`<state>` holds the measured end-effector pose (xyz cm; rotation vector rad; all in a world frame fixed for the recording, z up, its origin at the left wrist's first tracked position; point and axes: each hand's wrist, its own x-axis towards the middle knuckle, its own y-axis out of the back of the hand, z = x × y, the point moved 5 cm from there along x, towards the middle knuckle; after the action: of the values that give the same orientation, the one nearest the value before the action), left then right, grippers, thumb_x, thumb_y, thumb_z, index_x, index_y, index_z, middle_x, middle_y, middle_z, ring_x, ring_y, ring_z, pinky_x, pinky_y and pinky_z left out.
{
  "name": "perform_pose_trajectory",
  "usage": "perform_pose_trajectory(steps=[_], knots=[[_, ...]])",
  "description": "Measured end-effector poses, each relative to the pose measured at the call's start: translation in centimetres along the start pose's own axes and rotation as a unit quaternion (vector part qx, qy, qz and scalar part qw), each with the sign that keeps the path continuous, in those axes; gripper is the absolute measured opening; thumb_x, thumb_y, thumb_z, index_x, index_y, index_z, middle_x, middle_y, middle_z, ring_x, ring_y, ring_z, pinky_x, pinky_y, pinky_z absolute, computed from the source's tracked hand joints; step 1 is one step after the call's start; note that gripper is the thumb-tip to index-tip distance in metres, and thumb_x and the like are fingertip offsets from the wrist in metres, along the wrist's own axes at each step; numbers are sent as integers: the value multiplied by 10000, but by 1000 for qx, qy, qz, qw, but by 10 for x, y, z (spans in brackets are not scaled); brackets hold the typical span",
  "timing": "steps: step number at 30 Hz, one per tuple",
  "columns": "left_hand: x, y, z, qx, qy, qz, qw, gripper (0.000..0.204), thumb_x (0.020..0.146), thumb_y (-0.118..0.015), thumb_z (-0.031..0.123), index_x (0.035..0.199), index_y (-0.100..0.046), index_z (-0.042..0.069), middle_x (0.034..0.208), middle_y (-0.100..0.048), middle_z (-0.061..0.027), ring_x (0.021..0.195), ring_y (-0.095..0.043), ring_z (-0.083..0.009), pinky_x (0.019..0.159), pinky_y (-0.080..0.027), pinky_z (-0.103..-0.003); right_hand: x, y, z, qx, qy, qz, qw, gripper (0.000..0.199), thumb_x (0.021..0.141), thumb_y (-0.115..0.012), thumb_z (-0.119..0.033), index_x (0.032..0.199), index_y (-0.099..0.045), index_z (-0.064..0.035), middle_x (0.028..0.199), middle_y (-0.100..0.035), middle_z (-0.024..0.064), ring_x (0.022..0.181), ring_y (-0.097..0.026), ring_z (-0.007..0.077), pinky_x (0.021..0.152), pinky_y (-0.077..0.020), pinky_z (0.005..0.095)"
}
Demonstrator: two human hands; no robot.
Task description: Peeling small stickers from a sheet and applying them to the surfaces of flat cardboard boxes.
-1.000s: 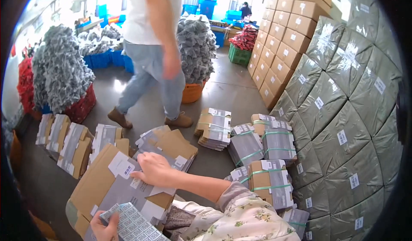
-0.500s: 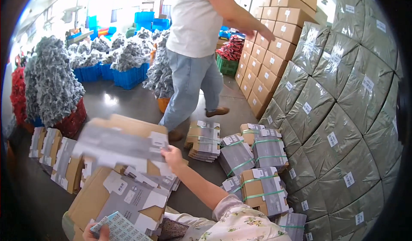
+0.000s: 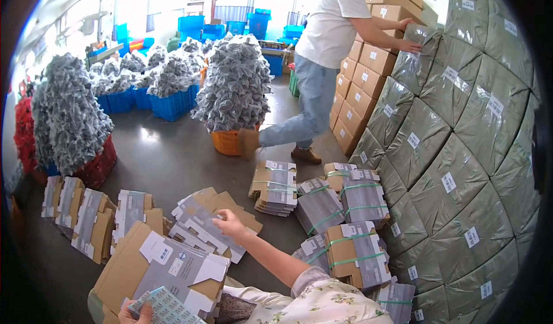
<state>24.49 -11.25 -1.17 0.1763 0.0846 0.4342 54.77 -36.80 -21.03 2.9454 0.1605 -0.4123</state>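
Above the pile of flattened cartons (image 3: pixel 201 232) on the floor (image 3: pixel 173 162), the right hand (image 3: pixel 231 227) hangs with its grip loosely apart and empty; 0.5 s ago it carried 1 carton through the air. The left hand (image 3: pixel 138 313) stays clamped on the label sheet (image 3: pixel 167 308), over the nearer carton stack (image 3: pixel 164 266). The co-worker (image 3: pixel 326 33) now reaches to the wrapped bales (image 3: pixel 469 119).
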Motion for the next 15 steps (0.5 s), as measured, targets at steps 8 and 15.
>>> perform_pose_trajectory(steps=[8, 15], knots=[[-3, -2, 7, 28, 9, 7, 1000, 182, 888, -665, 148, 788, -579, 22, 659, -440, 56, 585, -336, -60, 530, -270, -240, -66, -65, -50, 34, 75, -210, 974, 524, 932, -576, -388, 1299, -429, -44, 1079, -547, 79, 960, -529, 138, 786, -491, 312], [-3, -1, 2, 28, 0, -14, 1000, 196, 895, -656, 145, 776, -539, 41, 661, -424, 56, 590, -329, -62, 536, -267, -236, -67, -64, -41, 52, 13, -247, 968, 506, 955, -530, -424, 1300, -430, -67, 1063, -533, 52, 975, -513, 128, 807, -456, 300]])
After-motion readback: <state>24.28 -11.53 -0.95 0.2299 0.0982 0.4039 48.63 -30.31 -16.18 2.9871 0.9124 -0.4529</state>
